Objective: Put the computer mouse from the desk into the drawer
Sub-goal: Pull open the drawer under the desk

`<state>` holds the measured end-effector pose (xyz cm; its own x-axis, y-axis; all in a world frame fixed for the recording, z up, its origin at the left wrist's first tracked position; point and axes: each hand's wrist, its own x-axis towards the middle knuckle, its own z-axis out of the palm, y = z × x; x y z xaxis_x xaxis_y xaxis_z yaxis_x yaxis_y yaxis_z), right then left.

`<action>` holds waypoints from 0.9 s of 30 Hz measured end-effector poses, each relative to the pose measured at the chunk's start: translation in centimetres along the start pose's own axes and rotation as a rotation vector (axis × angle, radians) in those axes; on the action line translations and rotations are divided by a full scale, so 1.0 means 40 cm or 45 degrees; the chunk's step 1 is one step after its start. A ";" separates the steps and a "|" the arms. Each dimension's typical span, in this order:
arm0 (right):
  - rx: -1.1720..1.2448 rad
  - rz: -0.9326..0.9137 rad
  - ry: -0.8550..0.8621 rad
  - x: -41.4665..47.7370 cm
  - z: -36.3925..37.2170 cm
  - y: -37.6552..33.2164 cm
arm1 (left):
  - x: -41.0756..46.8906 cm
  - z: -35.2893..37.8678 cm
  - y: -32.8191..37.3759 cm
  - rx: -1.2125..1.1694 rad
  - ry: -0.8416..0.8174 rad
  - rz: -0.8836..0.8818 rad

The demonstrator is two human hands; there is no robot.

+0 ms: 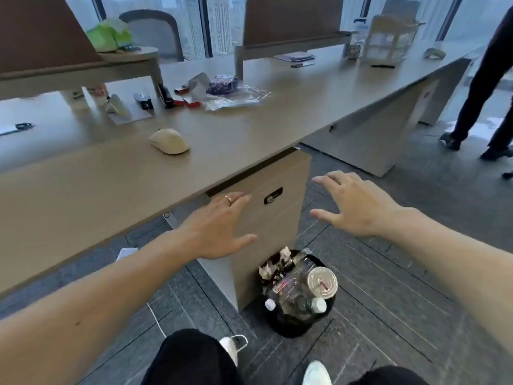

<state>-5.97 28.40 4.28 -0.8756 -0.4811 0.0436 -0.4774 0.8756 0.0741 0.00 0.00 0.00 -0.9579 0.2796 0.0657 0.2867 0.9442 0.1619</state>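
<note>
While the cream computer mouse (169,140) lay untouched on the desk (83,173), the left hand (219,229) hovered open-fingered before the closed drawer (266,207). Right of it, the right hand (352,207) was spread and empty above the waste bin (298,294)

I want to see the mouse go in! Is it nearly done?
Not yet. Nothing looks done: the mouse sits on the desk, untouched. The left hand, empty, is by the shut drawer; the right hand hovers open. Opening, grabbing and dropping remain.

Open-plan office, long shared desk (277,112), partition screens (291,18), high-rise window view (219,23)
</note>
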 end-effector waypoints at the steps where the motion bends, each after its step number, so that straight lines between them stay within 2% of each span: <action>1: 0.011 0.002 -0.022 0.019 0.026 -0.006 | 0.017 0.019 -0.014 0.006 -0.009 0.004; 4: 0.054 -0.017 -0.073 0.077 0.113 -0.029 | 0.057 0.077 -0.062 -0.002 0.009 -0.008; 11: 0.245 -0.059 0.026 0.209 0.222 -0.086 | 0.146 0.129 -0.116 -0.077 0.148 0.051; 15: 0.378 0.072 0.001 0.272 0.260 -0.095 | 0.180 0.144 -0.134 -0.111 0.206 0.093; 19: 0.932 0.418 -0.058 0.321 0.309 -0.111 | 0.189 0.158 -0.149 -0.141 0.225 0.119; 22: 1.597 0.764 -0.218 0.366 0.325 -0.148 | 0.189 0.159 -0.154 -0.175 0.240 0.140; 24: 2.001 0.921 -0.244 0.381 0.319 -0.179 | 0.191 0.158 -0.157 -0.192 0.244 0.145; 27: 2.180 0.972 -0.223 0.389 0.323 -0.190 | 0.192 0.158 -0.158 -0.210 0.239 0.152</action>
<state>-16.92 14.83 -8.48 -0.8510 -0.1062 -0.5143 0.5157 0.0157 -0.8566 -9.26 -2.73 -6.76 -0.9018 0.3353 0.2725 0.4106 0.8612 0.2994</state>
